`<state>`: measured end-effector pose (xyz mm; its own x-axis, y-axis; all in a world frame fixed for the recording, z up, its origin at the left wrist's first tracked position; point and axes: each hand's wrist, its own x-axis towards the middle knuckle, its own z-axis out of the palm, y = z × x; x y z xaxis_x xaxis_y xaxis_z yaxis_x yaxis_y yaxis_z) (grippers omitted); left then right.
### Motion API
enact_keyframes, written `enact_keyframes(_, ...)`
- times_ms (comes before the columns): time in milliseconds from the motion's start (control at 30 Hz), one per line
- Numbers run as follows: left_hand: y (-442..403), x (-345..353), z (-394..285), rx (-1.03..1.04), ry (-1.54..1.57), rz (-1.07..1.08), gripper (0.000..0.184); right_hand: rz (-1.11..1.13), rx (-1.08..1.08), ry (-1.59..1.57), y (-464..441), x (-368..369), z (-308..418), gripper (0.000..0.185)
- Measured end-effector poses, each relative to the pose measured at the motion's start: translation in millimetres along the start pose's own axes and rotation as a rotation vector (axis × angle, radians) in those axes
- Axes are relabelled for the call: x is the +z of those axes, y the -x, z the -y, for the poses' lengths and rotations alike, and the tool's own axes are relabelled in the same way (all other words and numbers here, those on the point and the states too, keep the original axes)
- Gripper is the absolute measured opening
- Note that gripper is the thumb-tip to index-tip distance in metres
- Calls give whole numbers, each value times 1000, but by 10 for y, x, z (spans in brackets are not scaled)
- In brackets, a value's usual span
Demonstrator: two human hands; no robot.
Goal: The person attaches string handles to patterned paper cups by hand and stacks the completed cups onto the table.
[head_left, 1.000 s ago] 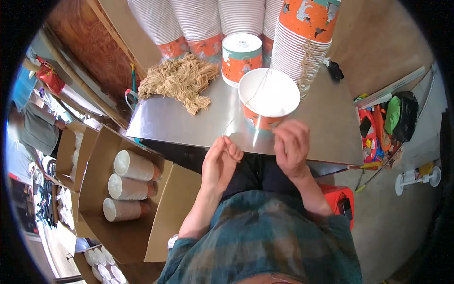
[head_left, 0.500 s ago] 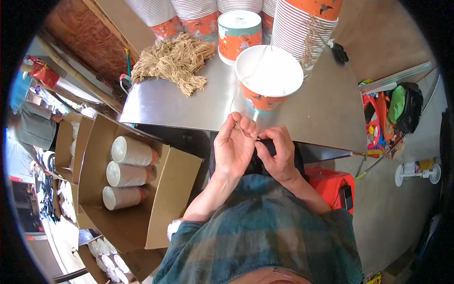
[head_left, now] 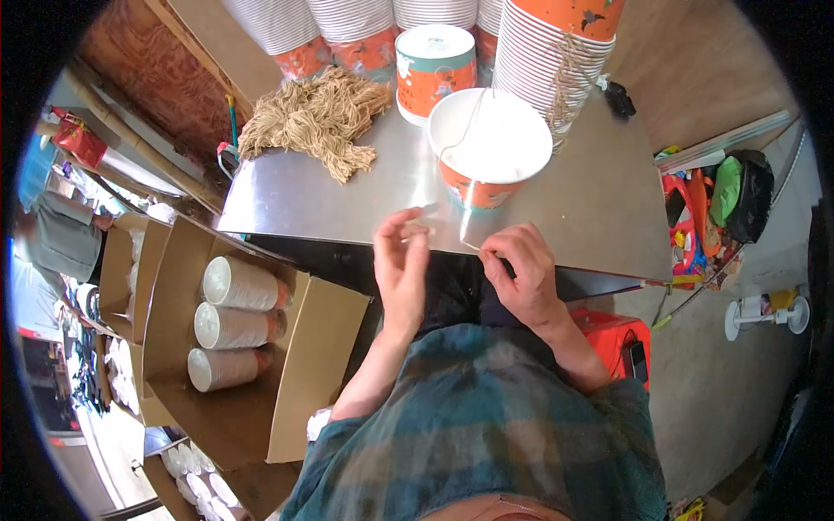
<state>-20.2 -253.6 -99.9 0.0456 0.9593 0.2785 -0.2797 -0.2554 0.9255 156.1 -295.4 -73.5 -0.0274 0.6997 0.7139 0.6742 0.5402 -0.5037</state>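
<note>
My right hand (head_left: 523,271) is closed in a pinch on a thin cord (head_left: 470,246), whose short end sticks out to the left of the fingertips. My left hand (head_left: 401,271) is raised beside it with the fingers apart and curved; its fingertips are somewhat blurred and I see nothing held. Just beyond both hands, an orange paper bucket (head_left: 480,193) with a white inside stands upright on the metal table (head_left: 304,204). A pale string (head_left: 473,126) runs across its inside and over the near left rim.
A heap of tan cords (head_left: 317,122) lies at the table's left. Behind are an upside-down bucket (head_left: 436,78) and a tall stack of buckets (head_left: 556,61). A cardboard box (head_left: 326,347) with wrapped cup stacks (head_left: 234,282) stands lower left. A red stool (head_left: 608,334) is at right.
My left hand has come away from my right hand, moving left, and its fingers have opened. The right hand has shifted slightly right, still pinching the cord.
</note>
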Motion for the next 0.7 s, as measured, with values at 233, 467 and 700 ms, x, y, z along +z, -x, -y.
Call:
enact_keyframes(233, 28, 173, -158, 195, -411, 312, 18, 45, -55, 54, -121, -133, 38, 12)
enact_keyframes(467, 16, 173, -157, 203, -436, 302, 10, 129, -90, 53, -218, -198, 13, 9)
enact_keyframes(700, -108, 211, -115, 232, -437, 242, 8, 152, -77, 34, -405, -168, -82, 10)
